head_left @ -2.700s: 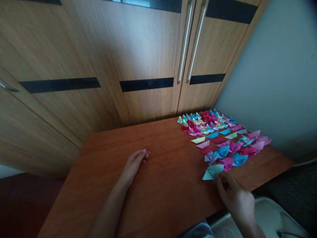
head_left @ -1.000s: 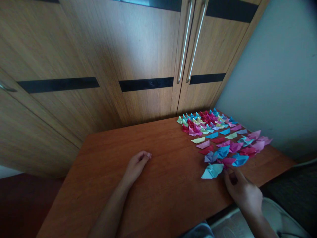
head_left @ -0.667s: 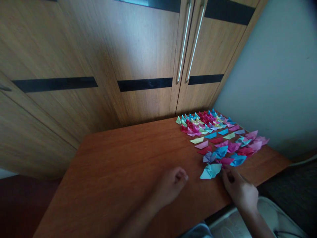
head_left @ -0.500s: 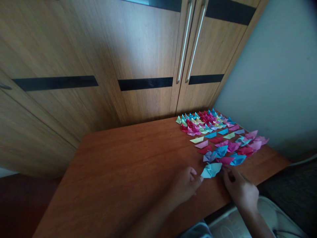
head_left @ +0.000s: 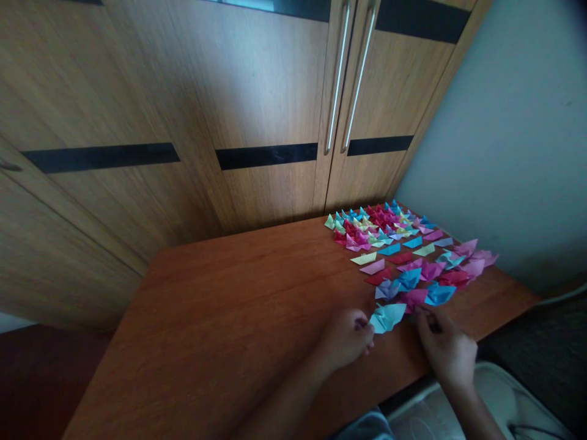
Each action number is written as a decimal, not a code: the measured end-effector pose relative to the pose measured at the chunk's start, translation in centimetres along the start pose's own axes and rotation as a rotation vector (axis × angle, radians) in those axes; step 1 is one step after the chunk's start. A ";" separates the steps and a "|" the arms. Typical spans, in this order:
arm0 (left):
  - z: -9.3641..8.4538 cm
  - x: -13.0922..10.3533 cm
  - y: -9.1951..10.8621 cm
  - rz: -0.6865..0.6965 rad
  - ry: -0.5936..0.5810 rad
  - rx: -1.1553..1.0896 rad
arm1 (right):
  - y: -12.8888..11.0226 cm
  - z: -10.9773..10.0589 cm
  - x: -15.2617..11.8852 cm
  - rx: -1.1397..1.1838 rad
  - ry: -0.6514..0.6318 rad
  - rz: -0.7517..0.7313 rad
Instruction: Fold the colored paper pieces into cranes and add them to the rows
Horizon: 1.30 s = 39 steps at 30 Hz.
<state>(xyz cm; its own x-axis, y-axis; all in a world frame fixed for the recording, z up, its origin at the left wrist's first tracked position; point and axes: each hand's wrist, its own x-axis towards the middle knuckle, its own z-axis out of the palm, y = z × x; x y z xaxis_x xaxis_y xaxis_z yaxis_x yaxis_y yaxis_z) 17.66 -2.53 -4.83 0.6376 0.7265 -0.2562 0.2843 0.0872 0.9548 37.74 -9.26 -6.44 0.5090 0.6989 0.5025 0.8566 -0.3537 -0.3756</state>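
My left hand [head_left: 349, 338] pinches the left corner of a pale turquoise folded paper piece [head_left: 387, 316] near the table's front edge. To its right, my right hand [head_left: 447, 345] has its fingertips pressed together at the lower edge of a magenta folded paper piece [head_left: 414, 299]; whether they grip it is hard to see. A lavender piece [head_left: 387, 289] and a blue piece [head_left: 409, 279] lie just behind, and another blue piece [head_left: 439, 294] sits to the right of the magenta one.
Flat folded strips [head_left: 389, 249] lie in rows behind the larger pieces. Several small paper boats [head_left: 367, 226] stand grouped at the table's back right. The brown table [head_left: 220, 318] meets a wooden cabinet [head_left: 270, 79]; a pale wall [head_left: 518, 140] rises on the right.
The turquoise piece has shifted slightly left with my left hand, away from my right hand. The magenta piece now shows more of its surface.
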 end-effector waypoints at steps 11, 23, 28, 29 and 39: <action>-1.4 -1.1 0.9 -0.059 -0.023 -0.035 | 0.1 -0.4 0.0 0.215 0.036 0.273; -0.6 0.5 0.8 0.005 -0.025 0.018 | -0.1 -0.2 0.0 0.246 0.050 0.279; -0.2 1.7 0.8 0.010 -0.035 0.034 | -0.2 -0.2 0.0 0.235 0.035 0.285; -0.1 1.8 0.7 0.012 -0.038 0.038 | -0.2 -0.2 0.0 0.233 0.037 0.283; -0.4 1.5 0.5 0.030 -0.086 0.027 | -0.6 -0.3 0.1 0.230 0.007 0.270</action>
<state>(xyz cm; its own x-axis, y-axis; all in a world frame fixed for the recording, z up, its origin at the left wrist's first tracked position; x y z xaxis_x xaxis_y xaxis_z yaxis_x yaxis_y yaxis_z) 18.48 -1.10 -4.65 0.7053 0.6669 -0.2404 0.2825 0.0466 0.9581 37.32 -9.17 -5.93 0.7159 0.5946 0.3660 0.6498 -0.3758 -0.6607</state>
